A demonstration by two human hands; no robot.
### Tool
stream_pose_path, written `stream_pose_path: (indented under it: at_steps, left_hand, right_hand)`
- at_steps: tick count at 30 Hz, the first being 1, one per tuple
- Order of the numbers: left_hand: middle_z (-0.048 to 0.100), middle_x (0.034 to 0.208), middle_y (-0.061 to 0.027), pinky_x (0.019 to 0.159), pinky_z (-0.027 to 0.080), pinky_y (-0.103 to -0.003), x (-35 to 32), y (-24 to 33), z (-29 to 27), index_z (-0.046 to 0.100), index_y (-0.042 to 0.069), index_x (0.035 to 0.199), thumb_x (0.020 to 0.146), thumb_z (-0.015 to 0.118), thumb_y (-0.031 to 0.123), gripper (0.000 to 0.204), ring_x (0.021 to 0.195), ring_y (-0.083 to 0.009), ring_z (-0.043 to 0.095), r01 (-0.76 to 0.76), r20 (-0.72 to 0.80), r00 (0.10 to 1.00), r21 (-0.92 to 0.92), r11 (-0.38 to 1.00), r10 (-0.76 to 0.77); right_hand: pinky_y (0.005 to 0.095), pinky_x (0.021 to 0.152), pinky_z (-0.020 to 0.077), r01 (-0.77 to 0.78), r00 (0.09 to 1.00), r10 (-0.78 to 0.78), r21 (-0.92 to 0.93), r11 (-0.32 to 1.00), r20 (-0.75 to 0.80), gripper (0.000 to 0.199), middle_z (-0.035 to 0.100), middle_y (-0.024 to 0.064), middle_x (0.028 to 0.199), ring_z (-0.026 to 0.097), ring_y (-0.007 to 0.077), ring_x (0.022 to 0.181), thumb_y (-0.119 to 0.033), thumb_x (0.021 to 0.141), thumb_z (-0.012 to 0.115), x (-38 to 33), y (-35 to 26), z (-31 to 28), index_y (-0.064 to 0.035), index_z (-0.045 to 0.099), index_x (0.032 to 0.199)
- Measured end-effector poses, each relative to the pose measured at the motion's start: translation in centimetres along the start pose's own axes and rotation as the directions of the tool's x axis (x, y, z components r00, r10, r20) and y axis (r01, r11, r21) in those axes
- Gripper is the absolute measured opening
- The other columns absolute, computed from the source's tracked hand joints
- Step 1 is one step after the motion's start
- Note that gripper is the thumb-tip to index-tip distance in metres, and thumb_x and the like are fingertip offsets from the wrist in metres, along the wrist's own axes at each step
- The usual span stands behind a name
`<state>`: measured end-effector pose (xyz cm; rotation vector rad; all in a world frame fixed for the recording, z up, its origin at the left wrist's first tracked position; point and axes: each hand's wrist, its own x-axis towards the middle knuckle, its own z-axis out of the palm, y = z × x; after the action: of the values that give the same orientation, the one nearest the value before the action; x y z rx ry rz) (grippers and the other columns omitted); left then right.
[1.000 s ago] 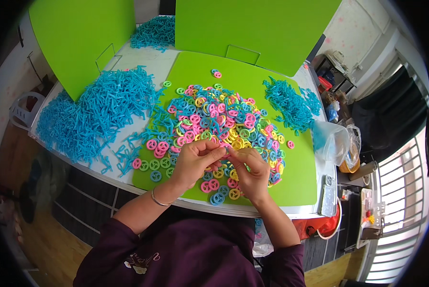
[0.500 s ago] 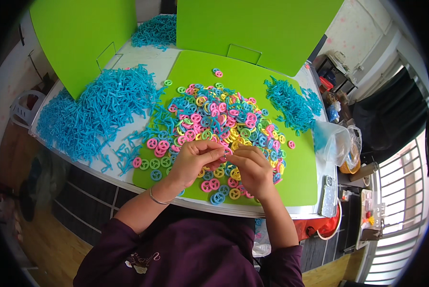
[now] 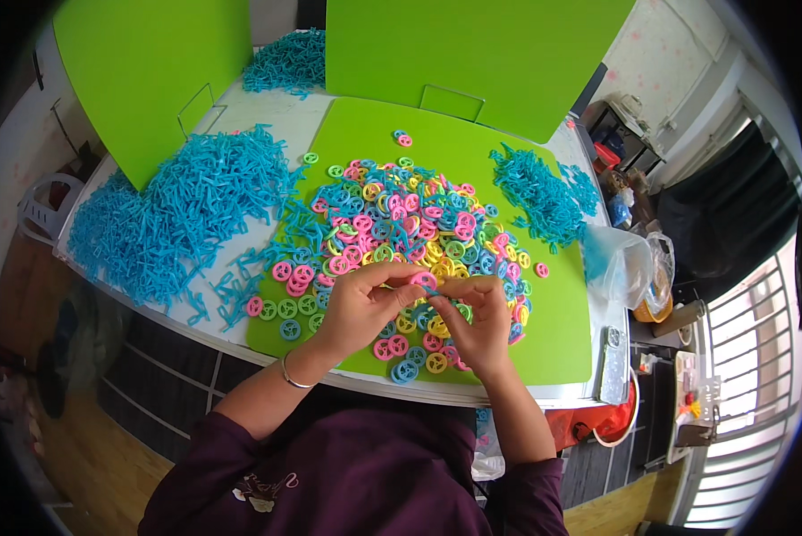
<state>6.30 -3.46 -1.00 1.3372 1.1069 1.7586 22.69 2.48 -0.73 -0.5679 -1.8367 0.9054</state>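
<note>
A small pink plastic wheel (image 3: 423, 280) is pinched between the thumb and fingers of my left hand (image 3: 365, 304), held just above the pile. My right hand (image 3: 477, 322) meets it from the other side, thumb and fingertips closed on a small blue plastic piece (image 3: 432, 292) at the wheel's lower rim. Fingers partly cover how the two pieces touch. Under and beyond both hands spreads a heap of pink, yellow, green and blue wheels (image 3: 436, 241), with some blue pieces mixed in, on a green mat (image 3: 553, 330).
A large heap of blue plastic pieces (image 3: 195, 205) covers the table's left; smaller heaps lie at the right (image 3: 535, 196) and back (image 3: 286, 62). Upright green boards (image 3: 472, 54) stand behind. A clear plastic bag (image 3: 620, 268) and a phone (image 3: 613, 366) are near the right edge.
My right hand has turned and its fingers have shifted, so more of the pink wheel and a blue piece show between my hands. My left hand has stayed nearly in place.
</note>
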Motion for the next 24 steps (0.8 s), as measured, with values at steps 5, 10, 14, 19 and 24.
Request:
stream_pose_path:
  at_steps: [5, 10, 14, 19, 24]
  left_hand:
    - [0.067, 0.088, -0.0046, 0.065, 0.053, -0.021, 0.7, 0.6, -1.5, 0.064, 0.000, 0.103, 0.089, 0.064, 0.011, 0.017, 0.073, -0.0088, 0.063, 0.492, 0.206, 0.870, -0.291, 0.820, -0.449]
    - [0.067, 0.089, -0.0041, 0.066, 0.054, -0.023, 1.0, 0.0, -1.9, 0.064, 0.000, 0.100, 0.088, 0.065, 0.010, 0.015, 0.075, -0.0097, 0.064, 0.591, 0.218, 0.798, -0.466, 0.659, -0.562]
    - [0.066, 0.086, -0.0023, 0.065, 0.052, -0.023, 0.9, -0.1, -1.7, 0.065, 0.000, 0.099, 0.089, 0.065, 0.016, 0.018, 0.074, -0.0093, 0.063, 0.479, 0.212, 0.874, -0.220, 0.850, -0.438]
    - [0.063, 0.081, -0.0022, 0.066, 0.049, -0.028, 1.0, 2.2, -2.5, 0.068, 0.005, 0.092, 0.082, 0.072, 0.020, 0.019, 0.073, -0.0119, 0.061, 0.173, 0.071, 0.963, 0.580, 0.796, -0.261]
    - [0.059, 0.084, -0.0054, 0.077, 0.046, -0.034, -2.2, 2.4, -5.5, 0.070, 0.008, 0.086, 0.071, 0.076, 0.020, 0.020, 0.086, -0.0237, 0.057, -0.106, 0.159, 0.986, 0.842, 0.529, -0.056]
  right_hand:
    - [0.0331, 0.087, 0.0504, -0.172, 0.977, 0.125, 0.288, 0.942, 0.175, 0.030, 0.063, 0.0087, 0.098, 0.063, 0.0215, 0.098, 0.003, 0.077, 0.072, 0.2, -0.6, -1.4, -0.0010, 0.056, 0.102]
    - [0.0330, 0.076, 0.0513, 0.600, 0.763, -0.348, -0.395, 0.696, 0.545, 0.062, 0.061, 0.0057, 0.099, 0.063, 0.0219, 0.086, -0.002, 0.062, 0.073, 1.4, -0.8, -2.1, -0.0151, 0.060, 0.121]
    - [0.0301, 0.062, 0.0467, 0.608, 0.787, -0.433, -0.434, 0.665, 0.439, 0.043, 0.057, 0.0048, 0.089, 0.057, 0.0195, 0.072, 0.000, 0.056, 0.072, 1.3, -0.5, -1.9, -0.0151, 0.073, 0.096]
    - [0.0274, 0.064, 0.0446, 0.249, 0.967, -0.250, -0.414, 0.875, 0.053, 0.030, 0.053, 0.0058, 0.099, 0.054, 0.0164, 0.084, 0.000, 0.060, 0.076, 1.5, -0.2, -3.0, -0.0092, 0.073, 0.089]
    - [0.0300, 0.080, 0.0553, 0.087, 0.996, -0.084, -0.113, 0.990, 0.035, 0.018, 0.050, 0.0115, 0.113, 0.052, 0.0188, 0.104, 0.005, 0.080, 0.066, 1.5, 1.3, -3.7, 0.0010, 0.066, 0.098]
